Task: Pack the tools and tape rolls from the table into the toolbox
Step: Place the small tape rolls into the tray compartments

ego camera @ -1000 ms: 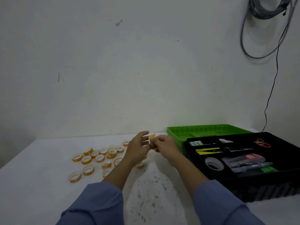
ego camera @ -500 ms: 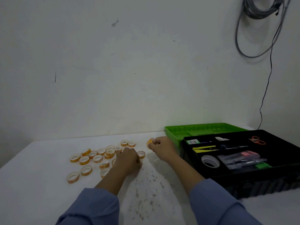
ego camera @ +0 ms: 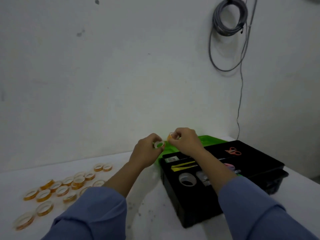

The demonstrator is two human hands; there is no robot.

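— So where do the tape rolls stand? 
— Mostly unpacked: a scatter of small orange tape rolls [ego camera: 57, 189] lies on the table [ego camera: 152, 213] toward its left edge, well apart from the toolbox [ego camera: 223, 172] at the right.
— And the hands? 
— Both are raised over the table's back edge. The left hand [ego camera: 147, 151] pinches one roll [ego camera: 159, 144] between thumb and fingers; the right hand [ego camera: 185, 141], just beside it, has its fingers closed on what looks like another orange roll [ego camera: 170, 136].
— Which step, then? 
— Carrying a small batch toward the box, probably. Next the person would need to swing both hands right, over the green lid [ego camera: 209, 140] or black tray, and let go into a free compartment.
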